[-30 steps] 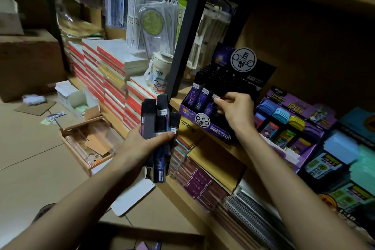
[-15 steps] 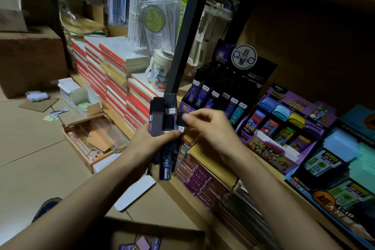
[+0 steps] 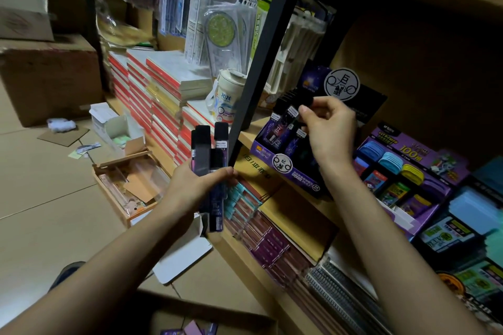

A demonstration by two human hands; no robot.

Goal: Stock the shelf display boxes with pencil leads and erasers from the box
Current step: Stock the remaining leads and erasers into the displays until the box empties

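Several lead cases sit clamped in my left grip, left of the purple display box; right grip pinches one case just above it.

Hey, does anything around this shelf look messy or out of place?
Yes, on the floor left of the shelf: an opened white box, a cardboard scrap and paper slips lie scattered, like unpacking litter. The display boxes look tidy.

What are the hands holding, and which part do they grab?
The left hand grips a bunch of pencil lead cases around their middle. The right hand pinches one lead case near its upper end, above the purple display box.
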